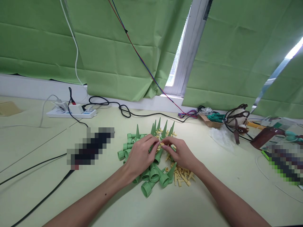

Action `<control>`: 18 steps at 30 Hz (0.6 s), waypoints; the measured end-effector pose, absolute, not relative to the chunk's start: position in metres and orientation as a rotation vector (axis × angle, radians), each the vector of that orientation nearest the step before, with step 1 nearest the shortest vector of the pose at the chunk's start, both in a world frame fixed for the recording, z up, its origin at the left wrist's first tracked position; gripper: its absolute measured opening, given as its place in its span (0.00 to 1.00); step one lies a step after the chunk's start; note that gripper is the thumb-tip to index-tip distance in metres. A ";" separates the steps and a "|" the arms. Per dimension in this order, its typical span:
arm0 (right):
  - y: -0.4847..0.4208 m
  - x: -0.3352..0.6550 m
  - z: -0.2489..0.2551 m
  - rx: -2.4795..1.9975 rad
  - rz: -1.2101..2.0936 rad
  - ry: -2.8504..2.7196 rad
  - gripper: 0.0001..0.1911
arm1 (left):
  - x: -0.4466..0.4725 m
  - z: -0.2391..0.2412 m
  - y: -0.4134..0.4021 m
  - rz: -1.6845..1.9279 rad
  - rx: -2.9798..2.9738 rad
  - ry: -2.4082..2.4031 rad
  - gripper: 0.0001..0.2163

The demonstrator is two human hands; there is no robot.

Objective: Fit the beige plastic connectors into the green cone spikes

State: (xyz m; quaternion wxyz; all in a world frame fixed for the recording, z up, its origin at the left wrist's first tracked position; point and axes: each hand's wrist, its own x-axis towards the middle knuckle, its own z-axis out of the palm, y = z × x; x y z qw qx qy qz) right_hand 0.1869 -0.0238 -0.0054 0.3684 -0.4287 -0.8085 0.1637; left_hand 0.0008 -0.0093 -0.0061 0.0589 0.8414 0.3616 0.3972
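My left hand (142, 153) and my right hand (181, 154) meet over a pile of plastic parts, thumbs and fingers pinched together. A small yellow plastic piece (162, 144) shows at the fingertips of my right hand. What the left fingers pinch is hidden behind them. Around and under the left hand lie several green hollow tube-shaped parts (154, 175), open ends facing various ways. Pointed green cones (165, 130) stand upright just beyond my fingers. Below the right hand lies a heap of small yellow peg-like pieces (183, 177), with more of them scattered behind the hands.
A white power strip (72, 113) with plugs stands at the back left. A black cable (146, 114) runs along the wall. At the back right are a small cardboard box (209, 121), a clear plastic bag (221, 137) and a brown strap-like object (267, 138). Green curtains (113, 50) hang behind.
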 end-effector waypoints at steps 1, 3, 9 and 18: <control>-0.024 0.187 -0.005 -1.102 0.414 -2.065 0.08 | 0.001 -0.006 -0.009 1.198 2.550 1.103 0.07; -0.024 0.187 -0.005 -1.095 0.399 -2.042 0.07 | 0.001 -0.006 -0.009 1.195 2.550 1.114 0.08; -0.022 0.187 -0.007 -1.073 0.346 -1.965 0.07 | 0.001 -0.005 -0.010 1.305 2.477 1.160 0.07; -0.022 0.187 -0.008 -1.069 0.361 -1.820 0.05 | -0.003 -0.003 -0.003 1.377 2.358 1.450 0.11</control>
